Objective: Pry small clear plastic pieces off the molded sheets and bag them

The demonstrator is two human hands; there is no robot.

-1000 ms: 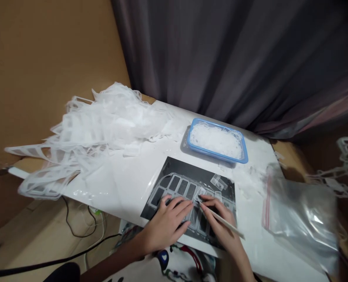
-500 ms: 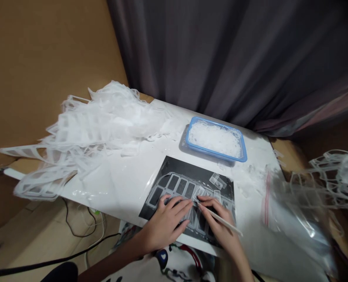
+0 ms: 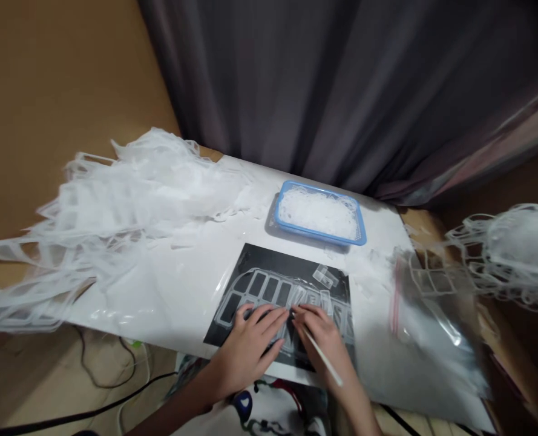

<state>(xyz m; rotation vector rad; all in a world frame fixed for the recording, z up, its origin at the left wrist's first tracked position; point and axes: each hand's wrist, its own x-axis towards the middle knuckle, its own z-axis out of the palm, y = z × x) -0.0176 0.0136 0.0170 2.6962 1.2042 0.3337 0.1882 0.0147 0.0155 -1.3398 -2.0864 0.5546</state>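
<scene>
A translucent sheet of rectangular cut-out frames [image 3: 257,284] lies on a black mat [image 3: 269,255]. My left hand [image 3: 255,342] rests palm down on the sheet's lower part, its fingers spread. My right hand [image 3: 321,339] is closed around a thin white stick-like tool [image 3: 324,357], whose tip is near my left fingertips and hidden by my fingers. Small clear rectangular pieces [image 3: 325,276] lie on the mat's upper right, beyond my right hand.
A blue basket [image 3: 321,233] full of thin white scraps stands behind the mat. White frame sheets are heaped [image 3: 127,188] at the left. A clear zip bag [image 3: 432,321] and a tangle of scraps [image 3: 518,248] lie at the right. A dark curtain hangs behind.
The view has shifted, so the table items appear farther left. My right hand has turned the tool steeper and moved its fingers closer to my left fingertips. My left hand stays on the sheet.
</scene>
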